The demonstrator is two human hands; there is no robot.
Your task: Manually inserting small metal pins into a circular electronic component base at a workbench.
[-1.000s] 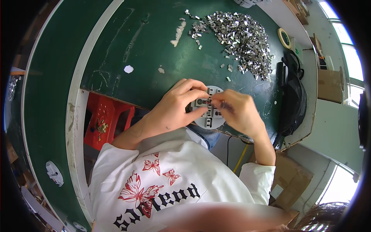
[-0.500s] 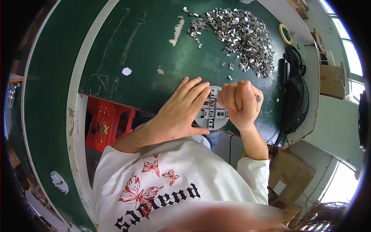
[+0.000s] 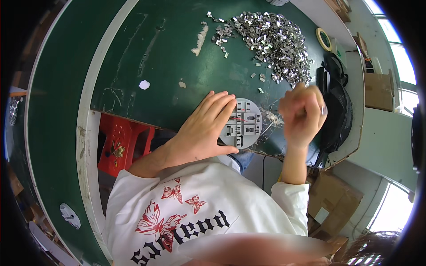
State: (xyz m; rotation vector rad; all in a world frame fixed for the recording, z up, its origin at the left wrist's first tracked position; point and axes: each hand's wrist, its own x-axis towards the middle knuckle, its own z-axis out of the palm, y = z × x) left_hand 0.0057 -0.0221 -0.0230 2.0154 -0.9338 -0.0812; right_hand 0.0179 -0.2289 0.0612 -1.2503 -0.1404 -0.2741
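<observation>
A round grey plastic housing (image 3: 249,123) lies at the table's front edge, with compartments, small metal pieces and a thin red wire inside. My left hand (image 3: 204,122) spans its left side: the index finger rests by the upper rim and the thumb by the lower rim, holding it between them. Off to the right and apart from the housing is my right hand (image 3: 304,113), blurred, its fingers curled in and a ring on one of them. Whatever those fingers may hold is hidden.
A heap of small shiny metal clips (image 3: 279,44) covers the table's far right. Right of it are a tape roll (image 3: 324,39) and a black mesh bag (image 3: 339,106). Fine wire scraps (image 3: 270,119) lie beside the housing. A red stool (image 3: 117,142) stands left, below table height.
My right hand has lifted off the housing and moved right, uncovering the housing's right side and the wire scraps. My left hand has stayed on the housing.
</observation>
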